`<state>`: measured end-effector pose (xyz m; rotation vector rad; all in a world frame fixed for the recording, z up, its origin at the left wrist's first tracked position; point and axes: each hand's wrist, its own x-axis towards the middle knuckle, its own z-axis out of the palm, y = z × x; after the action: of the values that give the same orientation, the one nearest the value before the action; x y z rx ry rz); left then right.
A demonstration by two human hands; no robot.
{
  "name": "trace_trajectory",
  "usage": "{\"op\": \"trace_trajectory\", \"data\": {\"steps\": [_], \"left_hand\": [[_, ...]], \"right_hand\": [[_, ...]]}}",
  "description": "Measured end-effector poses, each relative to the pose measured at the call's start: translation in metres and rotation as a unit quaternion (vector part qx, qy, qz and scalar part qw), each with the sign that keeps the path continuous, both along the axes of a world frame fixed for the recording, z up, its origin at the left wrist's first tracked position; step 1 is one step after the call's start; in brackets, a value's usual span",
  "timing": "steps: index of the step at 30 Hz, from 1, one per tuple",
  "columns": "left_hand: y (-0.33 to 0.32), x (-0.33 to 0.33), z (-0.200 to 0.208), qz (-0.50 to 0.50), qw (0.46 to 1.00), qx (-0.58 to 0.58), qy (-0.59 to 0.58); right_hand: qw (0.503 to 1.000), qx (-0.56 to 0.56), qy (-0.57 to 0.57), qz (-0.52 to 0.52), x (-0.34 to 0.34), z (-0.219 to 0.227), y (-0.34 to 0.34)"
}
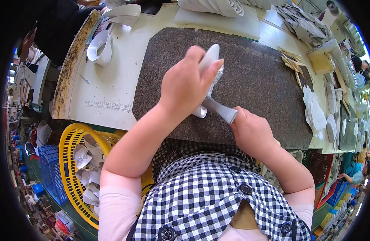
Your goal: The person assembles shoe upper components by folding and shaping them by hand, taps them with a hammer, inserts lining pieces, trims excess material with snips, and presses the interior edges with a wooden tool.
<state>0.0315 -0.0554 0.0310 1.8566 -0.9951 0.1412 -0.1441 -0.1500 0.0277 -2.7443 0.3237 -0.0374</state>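
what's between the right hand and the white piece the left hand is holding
In the head view, a grey metallic tool slants from the right hand toward the white piece, above the dark speckled board.

On the white worktop (116, 84), a curved white band (106, 56) stands at the left, with ruler markings (108, 106) near the front edge. Tan strips (293, 65) and stacked white cutouts (313, 113) lie at the right. Below left, a yellow plastic basket (63, 157) holds white curved pieces (83, 159), near a blue crate (52, 172).
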Motion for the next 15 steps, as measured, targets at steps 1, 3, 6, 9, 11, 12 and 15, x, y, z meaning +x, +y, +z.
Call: {"op": "trace_trajectory", "data": {"steps": [1, 3, 6, 9, 11, 12, 15], "left_hand": [[-0.005, 0.004, 0.0, -0.018, 0.999, 0.016, -0.026], [-0.006, 0.005, -0.002, -0.034, 0.997, 0.031, -0.055], [0.0, 0.002, -0.018, -0.009, 0.989, -0.104, -0.105], [0.008, -0.004, -0.019, -0.001, 0.987, -0.136, -0.086], [0.014, -0.008, -0.019, -0.013, 0.987, -0.133, -0.088], [0.015, -0.009, -0.017, -0.025, 0.983, -0.143, -0.114], [0.02, -0.004, -0.023, -0.043, 0.968, -0.184, -0.163]], "right_hand": [[0.999, -0.016, -0.03, 0.0, 0.0, 0.001, -0.004], [0.998, -0.032, -0.062, 0.003, -0.001, 0.007, -0.008], [0.992, -0.042, -0.116, -0.033, -0.005, 0.011, -0.006], [0.999, -0.002, -0.035, -0.017, -0.011, -0.007, 0.004], [0.999, -0.004, -0.042, -0.016, -0.004, -0.005, -0.001], [0.998, -0.022, -0.064, -0.02, -0.001, -0.003, -0.005], [0.991, -0.071, -0.1, -0.052, 0.004, 0.001, -0.016]]}}
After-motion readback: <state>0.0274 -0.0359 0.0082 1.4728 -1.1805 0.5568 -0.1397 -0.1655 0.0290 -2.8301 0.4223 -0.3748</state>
